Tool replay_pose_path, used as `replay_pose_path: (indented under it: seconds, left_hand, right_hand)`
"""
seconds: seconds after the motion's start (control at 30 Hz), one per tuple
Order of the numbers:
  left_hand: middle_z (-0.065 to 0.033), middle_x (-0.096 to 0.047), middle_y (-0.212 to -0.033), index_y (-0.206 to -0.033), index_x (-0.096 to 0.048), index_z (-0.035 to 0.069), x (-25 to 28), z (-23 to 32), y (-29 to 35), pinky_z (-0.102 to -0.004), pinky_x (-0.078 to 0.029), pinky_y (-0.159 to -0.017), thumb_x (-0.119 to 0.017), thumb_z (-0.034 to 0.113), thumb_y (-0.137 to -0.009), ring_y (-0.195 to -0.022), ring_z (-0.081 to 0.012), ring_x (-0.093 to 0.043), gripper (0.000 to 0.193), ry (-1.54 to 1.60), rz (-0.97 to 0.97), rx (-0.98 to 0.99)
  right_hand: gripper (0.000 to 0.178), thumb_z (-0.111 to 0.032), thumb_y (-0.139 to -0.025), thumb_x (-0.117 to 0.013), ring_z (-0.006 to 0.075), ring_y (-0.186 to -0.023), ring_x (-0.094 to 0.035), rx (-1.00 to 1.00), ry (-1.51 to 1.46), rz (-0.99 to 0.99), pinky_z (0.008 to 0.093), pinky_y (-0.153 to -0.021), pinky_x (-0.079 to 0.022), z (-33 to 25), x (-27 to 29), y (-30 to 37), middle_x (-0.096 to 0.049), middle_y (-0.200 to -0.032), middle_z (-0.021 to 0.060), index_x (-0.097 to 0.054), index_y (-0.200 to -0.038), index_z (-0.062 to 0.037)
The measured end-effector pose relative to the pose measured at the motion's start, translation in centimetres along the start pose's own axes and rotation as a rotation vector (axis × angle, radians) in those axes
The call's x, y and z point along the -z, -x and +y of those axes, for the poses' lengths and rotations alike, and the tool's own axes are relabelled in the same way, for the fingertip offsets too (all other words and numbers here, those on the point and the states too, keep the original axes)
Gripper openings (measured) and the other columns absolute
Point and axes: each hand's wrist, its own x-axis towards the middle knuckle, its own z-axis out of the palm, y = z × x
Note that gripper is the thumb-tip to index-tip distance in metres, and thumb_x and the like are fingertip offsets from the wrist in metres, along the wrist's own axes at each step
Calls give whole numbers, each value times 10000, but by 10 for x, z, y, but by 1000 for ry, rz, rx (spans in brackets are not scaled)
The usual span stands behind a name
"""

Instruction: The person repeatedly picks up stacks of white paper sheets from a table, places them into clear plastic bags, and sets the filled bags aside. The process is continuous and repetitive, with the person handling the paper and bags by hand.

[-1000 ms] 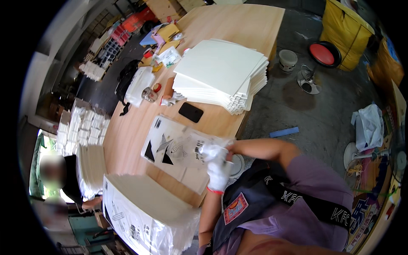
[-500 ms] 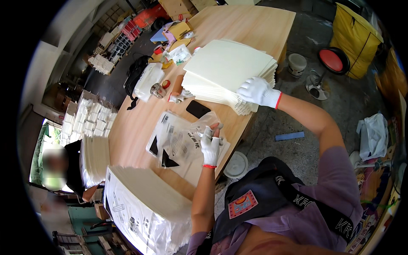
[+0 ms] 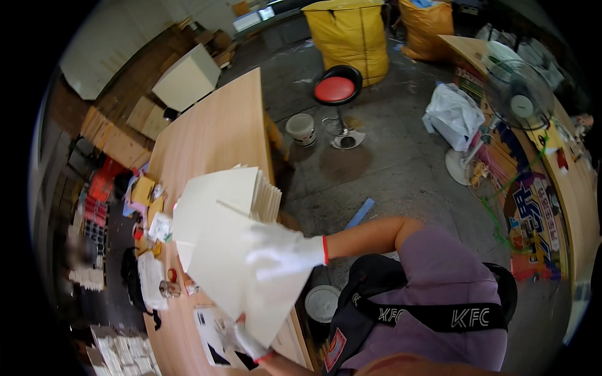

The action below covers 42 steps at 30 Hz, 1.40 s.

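From where I stand, a large white sheet (image 3: 229, 266) slants over the worktop (image 3: 216, 119), between the stack (image 3: 213, 185) and the person's body. The right grip (image 3: 279, 252), in a white glove with a red cuff, lies across the sheet's upper face near its right edge, fingers reaching out over it. It is blurred, and I cannot tell whether the thumb pinches the sheet from below. The left grip (image 3: 249, 344), gloved too but with a bare fingertip showing, is at the sheet's lower edge. The sheet covers part of it, so I cannot tell how far it is open or what it has hold of.

Under that lower end, the printed bag (image 3: 211, 335) lies flat on the worktop, clear plastic with black shapes. The stack, of similar white sheets, sits just beyond, its layered edges fanned at the right. A can (image 3: 168, 289) stands on the worktop's far left, near some white plastic (image 3: 150, 280).

On the floor to the right I see a bucket (image 3: 301, 130), a red-seated stool (image 3: 336, 89), a blue strip (image 3: 360, 213) and a white bag (image 3: 454, 116) beside a fan (image 3: 519, 103).
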Motion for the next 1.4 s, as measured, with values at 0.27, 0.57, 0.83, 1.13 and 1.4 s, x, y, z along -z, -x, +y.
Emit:
replay_pose_path:
  seconds: [0.27, 0.57, 0.83, 1.13, 1.4]
  left_hand:
    - [-193, -616, -1066, -1331, -376, -48, -13, -11, 26, -348, -533, -759, -476, 135, -872, -912, -258, -632, 504, -901, 180, -272]
    - [-163, -316, -1473, -1437, -300, 33, -59, -52, 38, -383, -425, -969, -596, 43, -797, -1306, -300, -385, 705, -1029, 106, -492]
    - [-199, -486, -1257, -1364, -383, -24, -2, 50, 63, -344, -465, -822, -564, 9, -862, -1049, -240, -505, 534, -177, 428, -592]
    - [-146, -571, -998, -1323, -422, -51, -37, -57, 132, -336, -450, -699, -521, 115, -920, -745, -181, -479, 447, -611, 506, -630]
    - [-114, -671, -1017, -1122, -624, -41, 9, -52, 76, -241, -430, -529, -495, 9, -932, -595, -100, -491, 236, -1056, 431, -1040]
  right_hand:
    - [479, -390, -861, -627, 216, -1044, -574, -418, -870, -245, 325, -901, -434, 9, -49, 2, -620, -1107, 118, -590, -1144, -4]
    - [397, -441, -903, -473, 329, -834, -628, -385, -285, -275, 403, -724, -481, -28, -60, 13, -635, -920, 158, -607, -976, -75]
    - [235, -263, -787, -555, 302, -619, -623, 378, 200, -410, 446, -517, -495, -17, -45, 19, -581, -704, 143, -612, -746, -38]
    - [263, -269, -812, -629, 218, -803, -646, -186, -414, -867, 351, -702, -503, -41, -60, -10, -669, -831, 175, -689, -880, -22]
    - [321, -345, -830, -624, 288, -837, -629, -153, -344, -795, 393, -722, -481, -21, -135, -2, -663, -884, 141, -656, -939, -45]
